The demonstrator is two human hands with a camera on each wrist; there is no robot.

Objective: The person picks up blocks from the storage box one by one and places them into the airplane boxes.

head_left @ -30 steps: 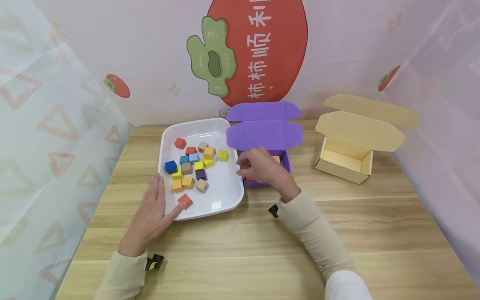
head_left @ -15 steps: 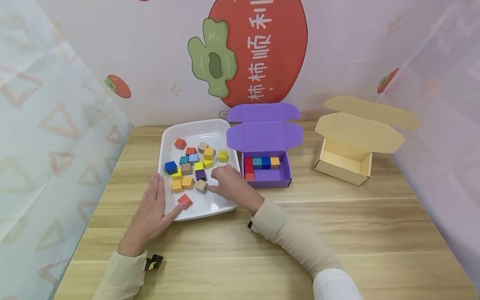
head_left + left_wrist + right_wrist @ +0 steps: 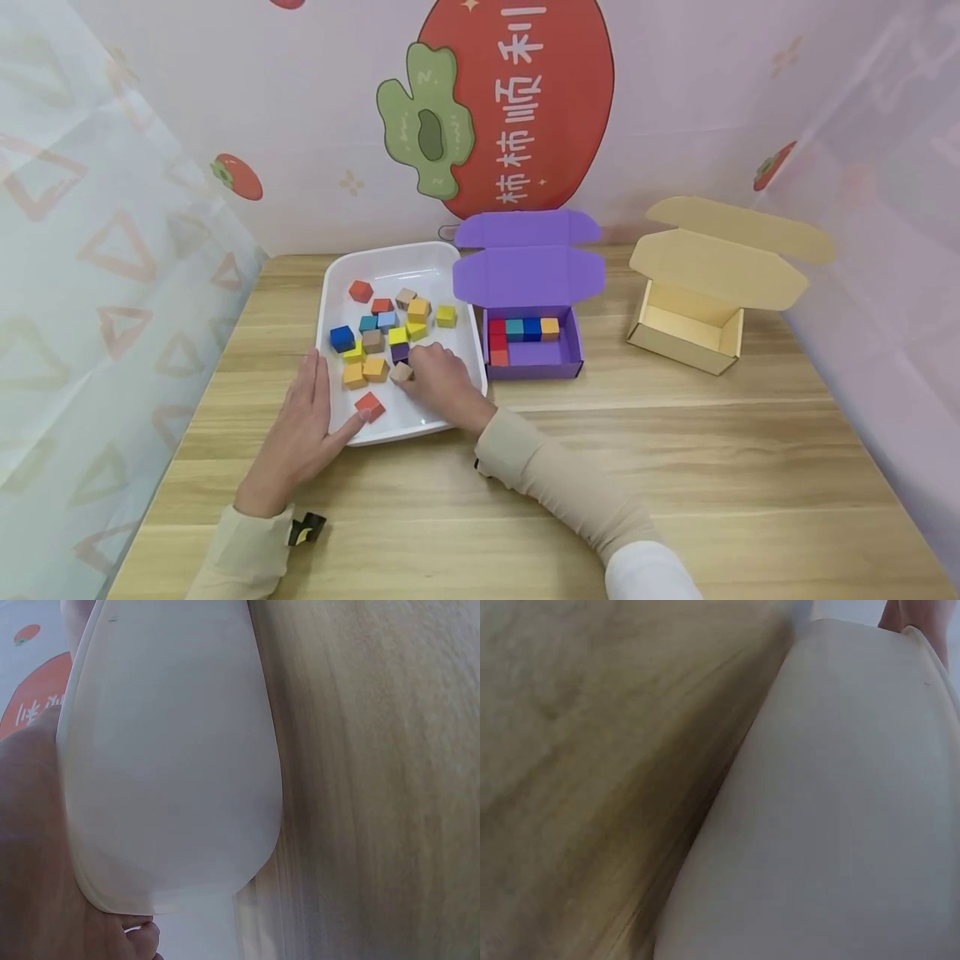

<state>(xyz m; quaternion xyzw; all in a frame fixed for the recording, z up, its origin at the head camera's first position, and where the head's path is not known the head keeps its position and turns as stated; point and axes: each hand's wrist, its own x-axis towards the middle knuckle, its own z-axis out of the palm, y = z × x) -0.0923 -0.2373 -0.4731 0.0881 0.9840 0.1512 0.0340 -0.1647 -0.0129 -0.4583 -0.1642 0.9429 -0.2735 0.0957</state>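
Note:
A white tray (image 3: 420, 258) holds several coloured and plain wooden cubes. My left hand (image 3: 296, 429) rests at its front left corner. Its fingers lie straight along the outer side, and the thumb reaches over the front rim to a red cube (image 3: 370, 407). In the left wrist view this hand (image 3: 34, 840) lies against the tray's wall (image 3: 172, 750). Inside the tray, my right hand (image 3: 446, 383) pinches a plain wooden cube (image 3: 401, 372) with curled fingers, partly covering it. A purple cube (image 3: 400, 352) sits just beyond the fingertips.
Right of the tray stands an open purple box (image 3: 567, 354), with red, teal, blue and orange cubes lined along its back and left sides. Farther right, an open tan box (image 3: 678, 346) stands with its lid raised. A printed cloth (image 3: 675, 108) hangs behind the wooden table (image 3: 465, 517).
My right hand has moved left from the purple box into the tray and down to the plain wooden cube, uncovering the box's cubes. The left hand has kept its place.

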